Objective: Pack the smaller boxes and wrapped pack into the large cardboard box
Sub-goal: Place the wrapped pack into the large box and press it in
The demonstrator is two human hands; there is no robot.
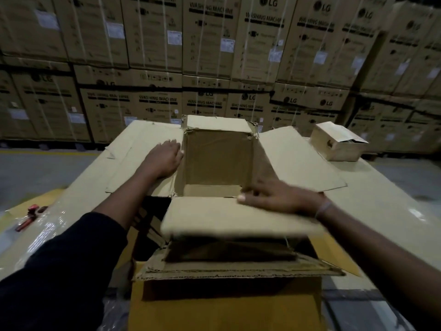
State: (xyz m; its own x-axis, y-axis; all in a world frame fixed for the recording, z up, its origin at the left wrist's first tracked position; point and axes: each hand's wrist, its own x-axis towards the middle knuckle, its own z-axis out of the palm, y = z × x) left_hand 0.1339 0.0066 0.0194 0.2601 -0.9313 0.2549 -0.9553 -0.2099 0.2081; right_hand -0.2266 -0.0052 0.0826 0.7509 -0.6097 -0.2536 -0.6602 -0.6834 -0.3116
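Note:
A large cardboard box stands open in the middle of the head view, all flaps folded outward and nothing visible inside. My left hand lies flat on its left flap, fingers spread by the rim. My right hand rests palm down at the box's near right corner, where the near flap meets the right flap. A smaller cardboard box sits at the back right, one end open. A shiny wrapped pack lies at the near left. Another open cardboard box stands right in front of me.
The boxes rest on a cardboard-covered surface. A red tool lies on the wrapped pack at the left. A high wall of stacked washing machine cartons closes off the back. Grey floor shows on the left.

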